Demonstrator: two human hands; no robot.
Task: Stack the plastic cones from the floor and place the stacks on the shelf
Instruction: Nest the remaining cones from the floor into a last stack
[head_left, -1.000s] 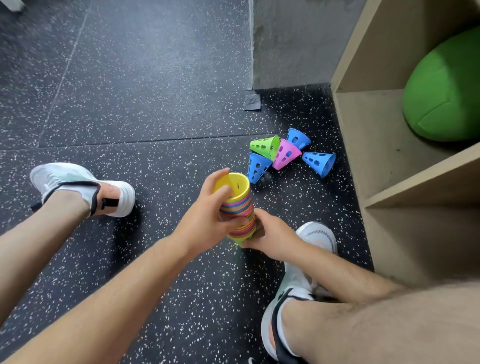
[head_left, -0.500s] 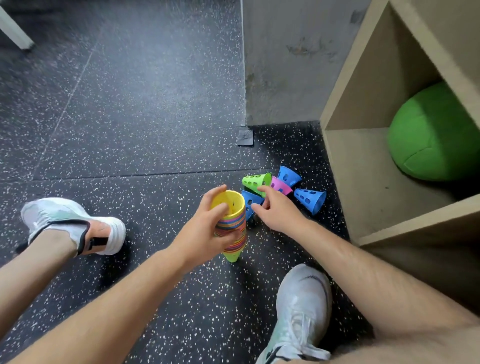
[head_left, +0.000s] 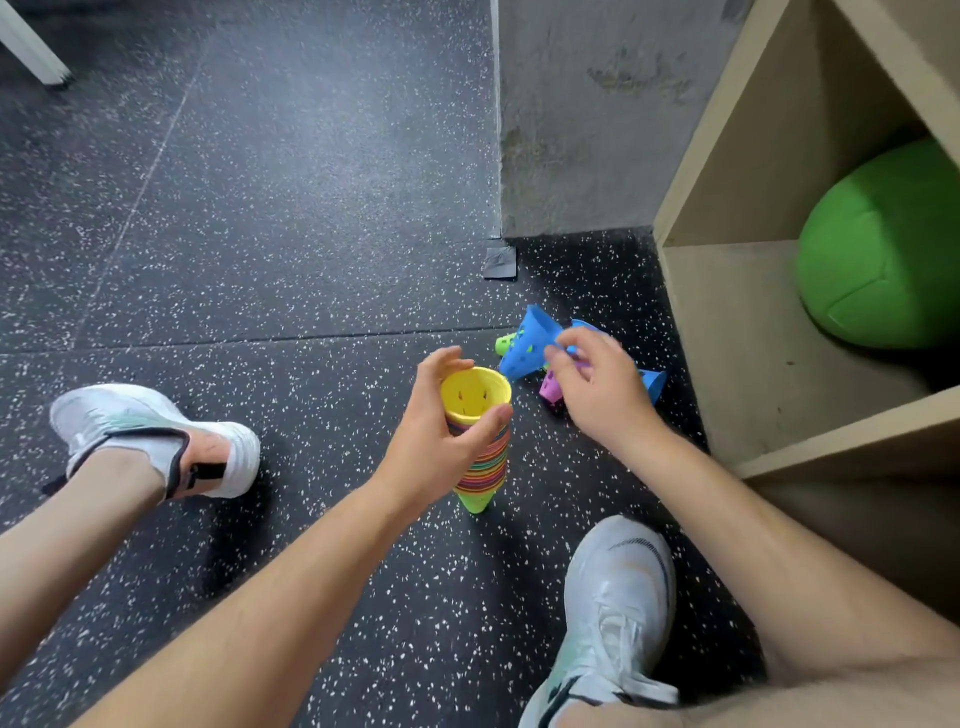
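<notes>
Grips with left hand the stack of cones, thumb and fingers curled round its upper part; wide mouth up, yellow inside, green tip down toward floor. Pinches with right hand the edge of a blue cone, fingertips closed on it; cannot tell whether clear of floor. Finds green cone, pink cone and second blue cone partly hidden behind that hand, near shelf. Notes green ball inside shelf compartment.
</notes>
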